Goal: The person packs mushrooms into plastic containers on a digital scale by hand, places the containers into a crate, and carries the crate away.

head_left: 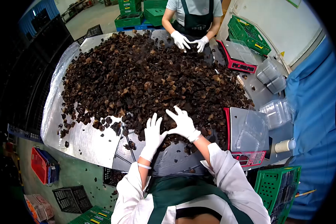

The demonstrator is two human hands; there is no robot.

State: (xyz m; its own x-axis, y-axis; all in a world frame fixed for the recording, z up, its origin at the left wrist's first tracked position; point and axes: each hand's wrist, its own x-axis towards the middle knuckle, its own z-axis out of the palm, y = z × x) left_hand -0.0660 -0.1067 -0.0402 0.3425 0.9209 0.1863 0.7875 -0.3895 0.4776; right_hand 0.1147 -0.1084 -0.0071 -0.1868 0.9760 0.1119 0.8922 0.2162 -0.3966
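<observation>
At our right side, a perforated green crate [267, 183] is holding dark packs [283, 194], unclear to us. We are holding our white-gloved left hand [153, 136] and right hand [183, 125], fingers apart, at the near edge of a heap of crinkled, brown-black pieces [156, 82], which is covering much of the smooth metal table [95, 145]. To the right, a red scale [235, 119] is bearing a clear plastic tray [252, 130], thin-walled clear boxes [275, 113] lying beyond. Across the heap, a white-gloved person [193, 18] is standing before stacked green crates [128, 19]
</observation>
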